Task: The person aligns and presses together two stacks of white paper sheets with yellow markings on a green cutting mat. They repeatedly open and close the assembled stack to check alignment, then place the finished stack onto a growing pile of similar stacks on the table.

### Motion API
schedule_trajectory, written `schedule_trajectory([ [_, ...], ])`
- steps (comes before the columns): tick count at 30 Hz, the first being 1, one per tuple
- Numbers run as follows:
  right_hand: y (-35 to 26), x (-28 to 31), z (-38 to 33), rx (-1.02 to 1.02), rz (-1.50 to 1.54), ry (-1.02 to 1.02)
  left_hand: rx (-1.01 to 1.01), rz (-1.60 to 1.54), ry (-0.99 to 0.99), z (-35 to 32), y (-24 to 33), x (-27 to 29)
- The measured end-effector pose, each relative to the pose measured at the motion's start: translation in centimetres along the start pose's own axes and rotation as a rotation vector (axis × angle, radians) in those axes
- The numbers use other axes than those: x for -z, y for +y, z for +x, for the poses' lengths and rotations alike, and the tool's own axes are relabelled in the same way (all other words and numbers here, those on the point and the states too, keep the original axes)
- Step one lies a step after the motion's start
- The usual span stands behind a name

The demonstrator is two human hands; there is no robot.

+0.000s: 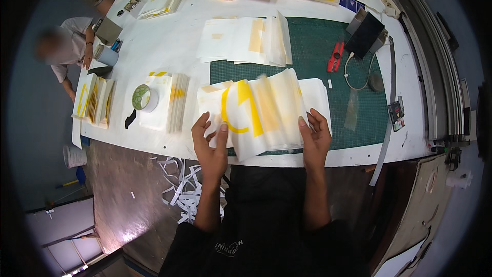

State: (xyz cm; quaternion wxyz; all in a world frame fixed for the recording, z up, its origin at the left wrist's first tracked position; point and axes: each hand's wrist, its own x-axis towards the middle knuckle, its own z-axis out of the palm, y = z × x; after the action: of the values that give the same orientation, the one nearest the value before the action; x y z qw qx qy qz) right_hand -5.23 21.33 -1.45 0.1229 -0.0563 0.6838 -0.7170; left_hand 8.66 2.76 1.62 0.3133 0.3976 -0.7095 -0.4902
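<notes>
Folded translucent white sheets with a bold yellow print spread out before me, their folds standing slightly raised over the table's front edge. My left hand grips their left side, its thumb on the printed face and its fingers curled. At the right side, my right hand has its thumb against the edge of the folds, with its fingers bent beside it. Part of the grip is hidden behind the paper. More white paper lies under and to the right of the sheets. A green cutting mat extends beneath.
Another stack of folded sheets lies farther back. Red-handled pliers, a black box and a long metal ruler are right. Leftward, a tape roll sits on a paper pile. A person works far left.
</notes>
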Motion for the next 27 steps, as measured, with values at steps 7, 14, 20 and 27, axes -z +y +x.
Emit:
schedule_trajectory([
  [7, 0.9, 0.9, 0.3, -0.022, -0.008, 0.012, 0.198, -0.207, -0.155, -0.5, 1.1, -0.9],
  [14, 2.0, 1.2, 0.5, 0.021, 0.073, -0.003, -0.140, -0.459, -0.356, 0.2, 1.3, -2.4],
  [20, 2.1, 1.5, 0.5, -0.030, 0.108, -0.013, -0.510, -0.255, -0.430, 0.0, 2.0, -3.7],
  [27, 1.7, 1.4, 0.5, 0.011, 0.111, -0.017, 0.130, -0.243, 0.035, -0.9, -0.8, -0.2],
])
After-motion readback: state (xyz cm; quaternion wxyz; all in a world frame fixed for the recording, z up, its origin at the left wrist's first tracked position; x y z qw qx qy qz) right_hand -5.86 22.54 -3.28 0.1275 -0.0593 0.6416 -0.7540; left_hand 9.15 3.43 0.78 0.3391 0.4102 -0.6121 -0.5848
